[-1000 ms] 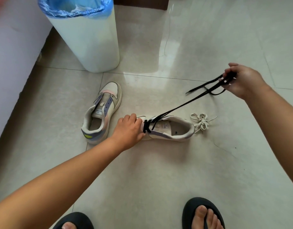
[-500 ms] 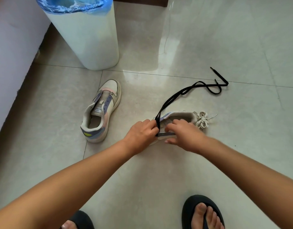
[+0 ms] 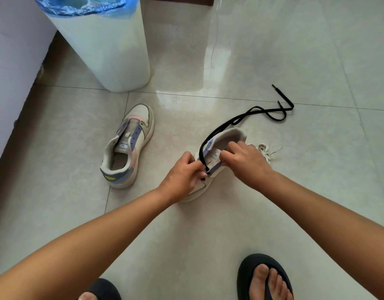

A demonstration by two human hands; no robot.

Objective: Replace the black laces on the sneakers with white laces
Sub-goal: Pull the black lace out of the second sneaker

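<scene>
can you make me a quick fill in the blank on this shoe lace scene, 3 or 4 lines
1. The lace threaded in the sneaker being worked on is ____ in colour.
2. The other sneaker has ____ lace in it.
3. The bunched white laces lie on the ____.
4. The bin is lined with a ____ bag.

Missing words: black; no; floor; blue
</scene>
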